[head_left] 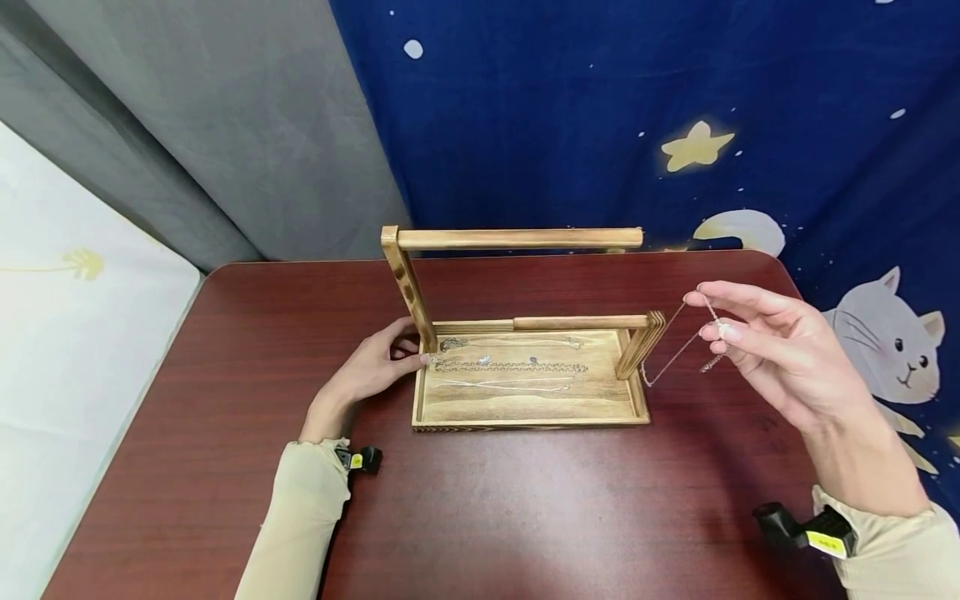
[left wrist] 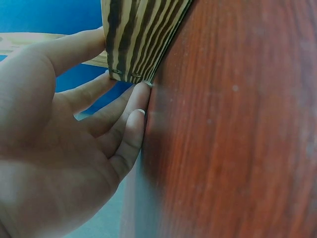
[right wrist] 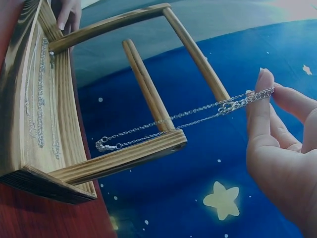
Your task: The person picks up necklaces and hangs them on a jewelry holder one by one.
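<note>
A wooden jewelry stand [head_left: 528,408] has a shallow tray base and two bars on uprights. At its rear left corner my left hand [head_left: 375,362] grips the tray end, thumb on the side and fingers toward the back. Out to the right, my right hand [head_left: 787,358] pinches a silver chain necklace [right wrist: 198,110] between thumb and fingers. Its loop hangs slanted beside the short right upright [right wrist: 119,159], a small bright piece at the low end. Whether the chain touches the upright, I cannot tell. Several thin necklaces [head_left: 510,367] lie in rows in the tray.
The upper bar [head_left: 525,240] joins the tall left upright [head_left: 408,287]; its right end is free. A lower bar [head_left: 577,322] runs left from the short upright. Everything stands on a dark red table [head_left: 510,517], with a blue curtain [head_left: 525,108] behind.
</note>
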Available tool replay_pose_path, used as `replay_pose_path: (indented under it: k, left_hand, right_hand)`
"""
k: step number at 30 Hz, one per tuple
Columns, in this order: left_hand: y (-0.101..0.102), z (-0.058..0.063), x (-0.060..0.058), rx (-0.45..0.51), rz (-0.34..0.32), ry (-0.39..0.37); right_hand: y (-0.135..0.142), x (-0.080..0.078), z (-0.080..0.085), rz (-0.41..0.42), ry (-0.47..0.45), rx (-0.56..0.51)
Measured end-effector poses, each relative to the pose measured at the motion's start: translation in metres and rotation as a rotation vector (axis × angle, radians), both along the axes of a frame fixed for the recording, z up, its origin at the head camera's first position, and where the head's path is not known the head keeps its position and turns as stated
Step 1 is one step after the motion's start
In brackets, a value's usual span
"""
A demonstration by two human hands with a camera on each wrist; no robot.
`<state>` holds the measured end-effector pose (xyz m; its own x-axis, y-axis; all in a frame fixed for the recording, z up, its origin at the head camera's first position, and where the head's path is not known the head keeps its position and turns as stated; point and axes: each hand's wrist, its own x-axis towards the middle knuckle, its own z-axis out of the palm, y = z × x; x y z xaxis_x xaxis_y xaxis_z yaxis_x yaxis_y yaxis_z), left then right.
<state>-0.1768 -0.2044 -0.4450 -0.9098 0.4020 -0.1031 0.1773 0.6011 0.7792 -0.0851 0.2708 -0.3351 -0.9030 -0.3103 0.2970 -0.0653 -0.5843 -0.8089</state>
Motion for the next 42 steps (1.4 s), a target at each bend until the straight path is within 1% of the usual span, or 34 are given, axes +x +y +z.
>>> replay_pose_path:
  k: [12, 18, 27, 33, 36, 40, 42]
  left_hand:
    - [0.002, 0.003, 0.003, 0.011, 0.01, -0.012]
    - [0.002, 0.004, 0.003, 0.005, 0.013, -0.009]
    - [0.002, 0.003, 0.003, -0.004, 0.016, 0.003]
    - [0.001, 0.002, 0.002, -0.005, 0.014, 0.004]
    - [0.001, 0.003, 0.002, -0.005, 0.012, -0.003]
    - [0.001, 0.005, 0.003, -0.009, 0.012, -0.016]
    - [0.001, 0.005, 0.003, -0.014, 0.014, -0.019]
  right_hand:
    - [0.003, -0.006, 0.004, -0.025, -0.002, -0.067]
    - [0.004, -0.009, 0.006, -0.015, 0.017, -0.097]
    - [0.001, -0.015, 0.01, -0.045, 0.007, -0.089]
    - [0.0, -0.021, 0.015, -0.045, 0.009, -0.082]
    - [-0.001, -0.024, 0.017, -0.044, 0.006, -0.07]
    - [-0.003, -0.03, 0.02, -0.016, -0.011, -0.069]
    - [-0.004, -0.032, 0.023, -0.021, -0.01, -0.044]
